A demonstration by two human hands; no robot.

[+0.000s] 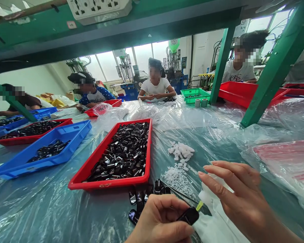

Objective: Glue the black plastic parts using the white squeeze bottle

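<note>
My left hand is closed around a small glossy black plastic part, pinched between thumb and fingers. At the part's upper end is the yellow-green tip of a small white bottle. My right hand curves over that bottle, its fingers long and its thumb hidden; the bottle sits under them. White cloth or soft sheet lies beneath the right hand. Several loose black parts lie just beyond my left hand. Past them are a heap of small white pieces and larger white chunks.
A red tray full of black parts stands ahead, with a blue tray to its left. Plastic sheeting covers the table. Green posts rise at the right. Several people sit across the table. Red-striped plastic bags lie right.
</note>
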